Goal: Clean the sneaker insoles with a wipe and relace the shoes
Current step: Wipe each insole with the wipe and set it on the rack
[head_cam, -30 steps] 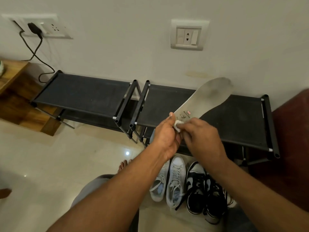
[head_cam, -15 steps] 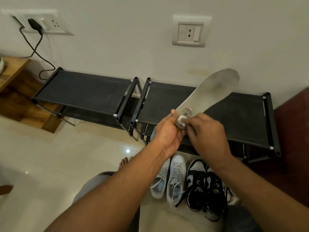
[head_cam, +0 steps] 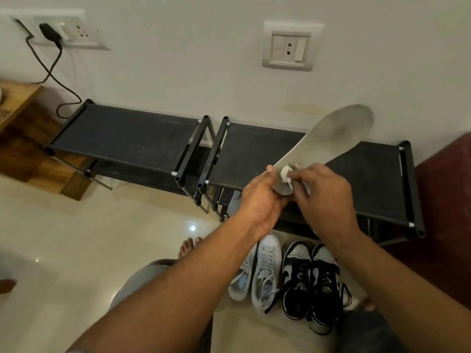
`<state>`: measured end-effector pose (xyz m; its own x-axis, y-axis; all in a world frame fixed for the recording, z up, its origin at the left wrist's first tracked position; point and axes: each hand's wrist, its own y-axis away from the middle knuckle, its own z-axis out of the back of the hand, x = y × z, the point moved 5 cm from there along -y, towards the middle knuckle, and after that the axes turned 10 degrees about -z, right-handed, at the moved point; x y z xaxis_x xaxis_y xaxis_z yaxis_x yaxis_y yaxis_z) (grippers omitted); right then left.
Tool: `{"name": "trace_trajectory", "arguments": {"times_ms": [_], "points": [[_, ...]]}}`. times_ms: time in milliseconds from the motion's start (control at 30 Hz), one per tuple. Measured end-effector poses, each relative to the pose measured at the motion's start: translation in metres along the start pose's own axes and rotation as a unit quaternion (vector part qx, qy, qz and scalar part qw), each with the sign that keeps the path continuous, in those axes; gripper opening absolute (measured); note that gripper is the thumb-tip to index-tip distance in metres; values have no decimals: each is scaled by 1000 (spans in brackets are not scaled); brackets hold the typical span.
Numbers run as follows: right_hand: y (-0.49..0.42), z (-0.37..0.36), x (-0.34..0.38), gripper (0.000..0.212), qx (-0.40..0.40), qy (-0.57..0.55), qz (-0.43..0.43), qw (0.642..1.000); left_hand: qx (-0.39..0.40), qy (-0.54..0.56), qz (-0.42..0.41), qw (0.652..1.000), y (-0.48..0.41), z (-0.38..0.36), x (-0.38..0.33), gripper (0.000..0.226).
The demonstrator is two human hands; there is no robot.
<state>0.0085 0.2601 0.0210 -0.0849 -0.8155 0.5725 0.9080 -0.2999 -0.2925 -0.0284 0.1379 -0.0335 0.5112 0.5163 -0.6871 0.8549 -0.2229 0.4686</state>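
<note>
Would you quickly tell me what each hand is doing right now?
The left hand grips the heel end of the insole.
The right hand pinches the wipe against the insole.

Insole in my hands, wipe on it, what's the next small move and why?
Probably drag the wipe up the insole toward its toe end. The right hand pinches the wipe down at the heel, beside the left hand gripping that end, while the wide forefoot area looks grey and smudged.
</note>
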Motion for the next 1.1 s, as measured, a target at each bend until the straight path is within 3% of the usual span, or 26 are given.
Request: {"name": "trace_trajectory", "arguments": {"times_ms": [100, 200, 333, 467, 600, 700, 867, 967, 1100], "points": [[16, -11, 19, 14, 51, 14, 69, 996, -10, -17, 4, 1000, 1, 2, 2, 49], [-6, 4, -10, 17, -2, 4, -11, 1000, 2, -25, 0, 1000, 2, -1, 2, 49], [14, -11, 15, 18, 35, 20, 55, 998, -7, -22, 7, 1000, 3, 2, 4, 46], [-6, 2, -12, 16, -15, -5, -12, 1000, 7, -41, 1, 999, 6, -3, 2, 45], [14, -12, 18, 18, 32, 20, 50, 998, -2, -45, 8, 999, 6, 1, 4, 36], [-6, 1, -11, 17, -4, 11, -22, 1000, 6, -48, 3, 999, 8, -4, 2, 43], [11, -14, 12, 19, 35, 27, 35, 998, -4, -55, 7, 998, 8, -1, 3, 38], [-7, 0, -12, 18, -1, 15, -34, 999, 2, -53, -3, 999, 8, -4, 2, 43], [11, -11, 17, 18, 20, 27, 47, 998, -7, -54, -2, 999, 7, -1, 3, 36]]}}
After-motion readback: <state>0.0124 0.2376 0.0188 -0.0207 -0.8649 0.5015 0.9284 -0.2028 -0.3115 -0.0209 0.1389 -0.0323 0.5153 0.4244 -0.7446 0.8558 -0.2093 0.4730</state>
